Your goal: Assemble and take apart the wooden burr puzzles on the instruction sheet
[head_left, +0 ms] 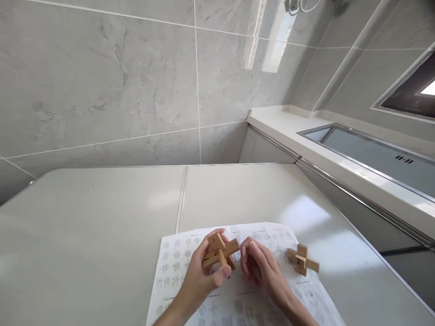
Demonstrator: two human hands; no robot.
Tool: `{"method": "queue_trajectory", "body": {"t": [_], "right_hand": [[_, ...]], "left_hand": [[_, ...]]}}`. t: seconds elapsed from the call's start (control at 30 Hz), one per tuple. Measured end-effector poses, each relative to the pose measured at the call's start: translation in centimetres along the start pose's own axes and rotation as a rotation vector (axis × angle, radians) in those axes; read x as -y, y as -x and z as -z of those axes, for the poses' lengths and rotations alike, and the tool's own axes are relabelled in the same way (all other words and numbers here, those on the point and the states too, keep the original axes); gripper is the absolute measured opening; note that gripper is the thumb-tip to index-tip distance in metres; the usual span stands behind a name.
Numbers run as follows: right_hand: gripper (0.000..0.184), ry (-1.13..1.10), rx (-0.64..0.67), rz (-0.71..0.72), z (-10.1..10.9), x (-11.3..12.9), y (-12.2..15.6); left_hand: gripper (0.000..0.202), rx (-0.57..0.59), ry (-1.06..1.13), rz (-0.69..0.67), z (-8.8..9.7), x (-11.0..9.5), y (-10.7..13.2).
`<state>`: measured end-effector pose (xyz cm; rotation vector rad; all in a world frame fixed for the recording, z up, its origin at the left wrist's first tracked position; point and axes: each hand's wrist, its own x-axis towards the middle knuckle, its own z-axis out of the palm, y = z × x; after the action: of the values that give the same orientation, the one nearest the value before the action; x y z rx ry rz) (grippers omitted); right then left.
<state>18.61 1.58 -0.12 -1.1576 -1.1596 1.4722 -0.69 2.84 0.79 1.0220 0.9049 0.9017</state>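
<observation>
My left hand is closed around a wooden burr puzzle made of crossed notched bars, held just above a printed instruction sheet. Thumb and fingers pinch its bars. My right hand hovers just right of that puzzle with fingers curled inward, near one bar's end; whether it touches the wood is unclear. A second wooden cross-shaped puzzle, marked with a number, lies on the sheet to the right of my right hand.
The sheet rests on a pale grey table with a seam down its middle. Grey tiled wall stands behind. To the right runs a white counter with a recessed steel-edged sink.
</observation>
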Motion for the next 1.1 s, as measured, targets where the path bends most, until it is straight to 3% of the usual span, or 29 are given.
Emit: {"method": "queue_trajectory", "body": {"t": [0.1, 0.23, 0.4, 0.53, 0.83, 1.1], "right_hand": [[0.058, -0.029, 0.101, -0.104, -0.1, 0.1, -0.3], [0.057, -0.03, 0.136, -0.182, 0.0, 0.0, -0.1], [0.06, -0.115, 0.16, -0.243, 0.1, -0.7, 0.0], [0.063, -0.213, 0.195, -0.335, 0.0, -1.4, 0.0], [0.066, -0.312, 0.127, -0.443, -0.8, -1.5, 0.1], [0.069, -0.293, 0.092, -0.453, -1.3, -1.0, 0.2]], "left_hand": [[0.088, 0.057, -0.117, -0.031, -0.4, 0.0, 0.3], [0.105, 0.081, -0.152, -0.064, -0.7, 0.0, 0.7], [0.09, 0.036, -0.157, -0.06, -0.8, -0.1, 0.8], [0.092, 0.018, -0.143, -0.043, -1.0, -0.3, 0.8], [0.09, -0.009, -0.14, -0.071, -1.4, -0.6, 0.6], [0.091, -0.012, -0.129, -0.065, -1.6, -0.3, 0.5]]}}
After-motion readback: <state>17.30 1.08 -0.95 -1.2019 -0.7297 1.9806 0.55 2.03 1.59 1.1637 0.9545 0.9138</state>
